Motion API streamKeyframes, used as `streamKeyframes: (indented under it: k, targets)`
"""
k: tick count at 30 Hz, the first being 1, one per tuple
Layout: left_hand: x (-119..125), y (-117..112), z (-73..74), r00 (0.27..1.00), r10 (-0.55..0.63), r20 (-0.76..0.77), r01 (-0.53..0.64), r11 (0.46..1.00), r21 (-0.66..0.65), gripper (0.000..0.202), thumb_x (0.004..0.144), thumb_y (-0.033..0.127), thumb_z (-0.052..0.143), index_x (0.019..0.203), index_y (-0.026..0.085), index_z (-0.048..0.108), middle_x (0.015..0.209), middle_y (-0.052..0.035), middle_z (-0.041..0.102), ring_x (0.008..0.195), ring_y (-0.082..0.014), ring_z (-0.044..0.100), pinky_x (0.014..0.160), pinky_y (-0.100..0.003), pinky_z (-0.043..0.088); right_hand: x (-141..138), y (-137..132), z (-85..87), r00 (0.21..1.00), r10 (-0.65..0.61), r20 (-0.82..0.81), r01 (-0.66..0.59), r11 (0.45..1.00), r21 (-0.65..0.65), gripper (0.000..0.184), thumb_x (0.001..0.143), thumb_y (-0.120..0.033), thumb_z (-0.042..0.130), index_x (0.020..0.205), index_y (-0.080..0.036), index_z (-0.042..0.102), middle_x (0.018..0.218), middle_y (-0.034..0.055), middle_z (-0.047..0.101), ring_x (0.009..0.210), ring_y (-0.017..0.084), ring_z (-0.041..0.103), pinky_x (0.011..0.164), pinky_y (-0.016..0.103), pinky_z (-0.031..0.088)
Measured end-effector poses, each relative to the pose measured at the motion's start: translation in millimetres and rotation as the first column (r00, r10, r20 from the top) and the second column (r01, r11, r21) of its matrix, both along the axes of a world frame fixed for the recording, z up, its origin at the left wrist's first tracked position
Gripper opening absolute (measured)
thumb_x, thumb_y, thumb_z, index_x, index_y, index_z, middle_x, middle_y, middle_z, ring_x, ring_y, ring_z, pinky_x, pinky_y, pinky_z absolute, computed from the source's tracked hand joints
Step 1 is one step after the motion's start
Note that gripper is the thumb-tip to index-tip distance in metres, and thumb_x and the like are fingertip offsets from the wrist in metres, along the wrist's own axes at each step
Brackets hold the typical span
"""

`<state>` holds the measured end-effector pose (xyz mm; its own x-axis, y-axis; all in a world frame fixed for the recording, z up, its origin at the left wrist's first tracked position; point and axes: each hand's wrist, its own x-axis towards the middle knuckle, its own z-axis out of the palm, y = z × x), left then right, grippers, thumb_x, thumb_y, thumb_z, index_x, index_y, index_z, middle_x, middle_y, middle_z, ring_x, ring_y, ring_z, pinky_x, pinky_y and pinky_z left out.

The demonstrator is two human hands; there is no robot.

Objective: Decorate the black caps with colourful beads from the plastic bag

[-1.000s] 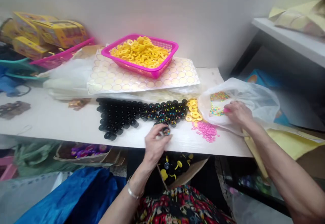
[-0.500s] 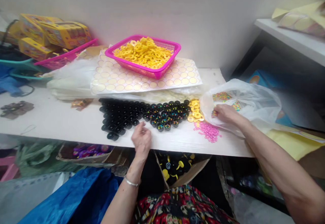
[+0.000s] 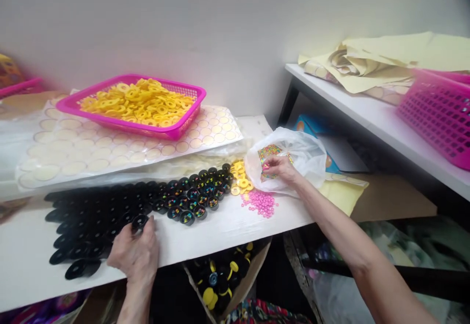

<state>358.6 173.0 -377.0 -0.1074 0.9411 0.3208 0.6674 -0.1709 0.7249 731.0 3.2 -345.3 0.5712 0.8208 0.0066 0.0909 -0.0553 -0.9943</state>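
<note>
My left hand [image 3: 137, 250] is at the front of a block of small round black cups [image 3: 91, 221], its thumb and fingers closed around one black cup [image 3: 140, 222]. Cups toward the right of the block hold tiny multicoloured beads [image 3: 200, 210]; those on the left look bare inside. At the mouth of a white plastic bag [image 3: 304, 150] is my right hand [image 3: 281, 167], fingertips pinched together over the colourful beads [image 3: 270, 151] in it. What the pinch holds is too small to make out. Yellow rings [image 3: 240, 179] and pink beads [image 3: 261, 202] lie between cups and bag.
A pink basket [image 3: 172, 130] heaped with yellow rings stands on sheets of round stickers [image 3: 216, 128]. Below the table edge is a cardboard box [image 3: 253, 270] of black and yellow pieces. On the right, a white shelf [image 3: 352, 106] carries paper and another pink basket [image 3: 436, 113].
The view has swung right. My left hand, earlier beside the cups with loosely curled fingers, now grips one black cup. My right hand remains at the bag's opening, its fingertips now showing.
</note>
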Motion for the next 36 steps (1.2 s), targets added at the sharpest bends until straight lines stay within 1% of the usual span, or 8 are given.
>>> streamKeyframes:
  k: [3,6,13,20,24,27,32,36]
  targets:
    - [9,-20,11.9,0.997,0.077,0.014,-0.078,0.993,0.089,0.035,0.066,0.045,0.064,0.088,0.017,0.064,0.058,0.0019,0.048,0.064,-0.0186,0.052,0.069,-0.032,0.04,-8,0,5.9,0.997,-0.03,-0.075,0.034,0.998,0.046,0.024,0.053,-0.028,0.075,0.069,-0.016,0.062,0.068,-0.0014,0.061,0.06,0.012,0.052,0.059,0.026,0.042]
    - [43,-50,27.5,0.965,-0.206,0.163,0.195,0.977,0.082,0.043,0.065,0.043,0.067,0.099,0.016,0.064,0.057,0.0035,0.052,0.053,-0.0128,0.049,0.058,-0.027,0.041,-25,1,22.6,0.994,0.001,-0.108,0.01,0.994,0.104,0.024,0.052,-0.026,0.078,0.07,-0.015,0.065,0.07,0.0,0.062,0.064,0.012,0.054,0.063,0.026,0.043]
    - [165,-92,47.0,0.577,-0.751,0.321,0.809,0.58,-0.099,0.023,0.065,0.027,0.064,0.087,0.019,0.069,0.049,0.0068,0.048,0.045,-0.0072,0.041,0.047,-0.02,0.034,-53,-12,76.7,0.913,0.26,0.313,-0.27,0.963,-0.012,0.014,0.07,-0.03,0.067,0.077,-0.018,0.067,0.074,0.0008,0.061,0.073,0.016,0.053,0.068,0.03,0.042]
    - [209,-98,49.9,0.484,-0.871,0.087,0.874,0.486,-0.004,0.01,0.065,0.023,0.058,0.071,0.019,0.065,0.055,0.0029,0.053,0.052,-0.0099,0.045,0.052,-0.023,0.032,-52,-26,89.8,0.101,0.405,0.909,-0.032,0.914,-0.404,0.02,0.075,-0.006,0.049,0.075,-0.018,0.065,0.077,0.0066,0.057,0.082,0.023,0.044,0.07,0.036,0.035]
    - [215,-100,46.7,0.495,-0.865,0.076,0.868,0.496,-0.013,0.006,0.065,0.023,0.058,0.066,0.019,0.061,0.055,0.0024,0.053,0.052,-0.0104,0.045,0.053,-0.023,0.032,-53,-28,88.2,-0.067,0.439,0.896,0.015,0.898,-0.439,0.02,0.078,-0.008,0.049,0.077,-0.02,0.065,0.081,0.0097,0.058,0.086,0.027,0.046,0.075,0.041,0.037]
    - [215,-102,45.5,0.474,-0.869,0.143,0.879,0.477,-0.015,0.007,0.065,0.022,0.058,0.069,0.018,0.062,0.054,0.0039,0.051,0.051,-0.0094,0.044,0.052,-0.022,0.032,-48,-31,83.8,0.126,0.392,0.911,-0.016,0.919,-0.394,0.022,0.078,-0.007,0.049,0.077,-0.021,0.066,0.083,0.0099,0.06,0.088,0.026,0.047,0.077,0.04,0.038]
    - [202,-105,45.0,0.452,-0.83,0.328,0.887,0.459,-0.06,0.013,0.063,0.023,0.062,0.074,0.018,0.065,0.049,0.0068,0.045,0.046,-0.0073,0.04,0.048,-0.02,0.031,-27,-33,59.2,0.919,0.117,0.376,-0.106,0.993,-0.05,0.012,0.064,-0.022,0.07,0.073,-0.016,0.068,0.074,0.004,0.063,0.075,0.02,0.054,0.074,0.036,0.043]
    - [169,-106,48.3,0.427,-0.791,0.438,0.88,0.475,0.0,0.018,0.06,0.019,0.064,0.077,0.016,0.067,0.058,0.0046,0.054,0.049,-0.0067,0.044,0.05,-0.019,0.036,-11,-26,35.5,1.0,-0.014,-0.011,0.014,1.0,-0.006,0.03,0.048,-0.028,0.079,0.073,-0.015,0.068,0.071,0.0019,0.065,0.067,0.016,0.057,0.068,0.031,0.046]
